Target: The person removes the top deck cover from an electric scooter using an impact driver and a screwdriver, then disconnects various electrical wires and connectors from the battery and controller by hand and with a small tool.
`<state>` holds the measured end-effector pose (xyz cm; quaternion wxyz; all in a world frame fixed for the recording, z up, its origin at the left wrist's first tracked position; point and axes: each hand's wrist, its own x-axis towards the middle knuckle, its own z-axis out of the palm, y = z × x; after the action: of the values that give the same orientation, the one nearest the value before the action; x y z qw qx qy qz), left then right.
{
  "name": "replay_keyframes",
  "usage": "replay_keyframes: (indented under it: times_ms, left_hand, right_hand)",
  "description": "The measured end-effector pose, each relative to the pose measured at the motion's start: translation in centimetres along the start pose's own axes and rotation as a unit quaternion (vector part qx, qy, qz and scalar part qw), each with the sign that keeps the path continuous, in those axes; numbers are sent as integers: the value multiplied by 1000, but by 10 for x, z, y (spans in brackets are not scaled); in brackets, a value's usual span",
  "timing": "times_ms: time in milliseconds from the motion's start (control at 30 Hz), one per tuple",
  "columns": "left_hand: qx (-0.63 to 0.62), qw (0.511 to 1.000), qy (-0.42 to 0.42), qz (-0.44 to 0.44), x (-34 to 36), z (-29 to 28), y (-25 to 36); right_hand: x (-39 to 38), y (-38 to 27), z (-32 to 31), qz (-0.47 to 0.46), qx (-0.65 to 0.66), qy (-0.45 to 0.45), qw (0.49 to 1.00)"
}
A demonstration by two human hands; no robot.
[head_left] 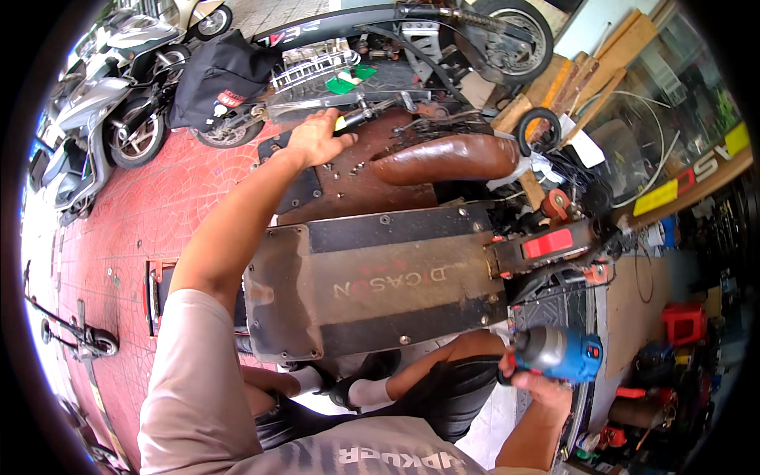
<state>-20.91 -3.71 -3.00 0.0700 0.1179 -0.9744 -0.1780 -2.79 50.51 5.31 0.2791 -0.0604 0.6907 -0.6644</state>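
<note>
Grey shirt [332, 450], up close.
Right hand [545, 386] grips blue drill [571, 353]; far off, left hand [317, 139] is by black-handled tool [366, 115], can't tell if holding.

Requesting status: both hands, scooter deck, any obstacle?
Left hand at brown surface, grip unclear. Right hand holds blue power tool. Scooter deck between hands. Small screws near left hand.

Scuffed matt scooter deck [384, 252], glossy leather-look cushion [455, 157], plastic-bodied power drill [580, 355], wooden planks [624, 43]
</note>
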Motion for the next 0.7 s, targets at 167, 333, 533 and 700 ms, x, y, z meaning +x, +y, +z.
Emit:
replay_keyframes:
  times_ms: [167, 333, 533, 700]
  left_hand:
    - [-10, 996, 89, -21, -11, -3, 16]
    - [-151, 968, 150, 129, -83, -36, 80]
    - [-191, 935, -31, 298, -233, -41, 158]
    - [-220, 943, -18, 250, -302, -3, 151]
  right_hand:
    - [14, -32, 24, -81, -41, 129, 987]
    - [8, -17, 2, -54, -131, 136, 980]
    - [1, -14, 38, -27, -154, 39, 987]
    - [9, -7, 63, -65, -211, -40, 975]
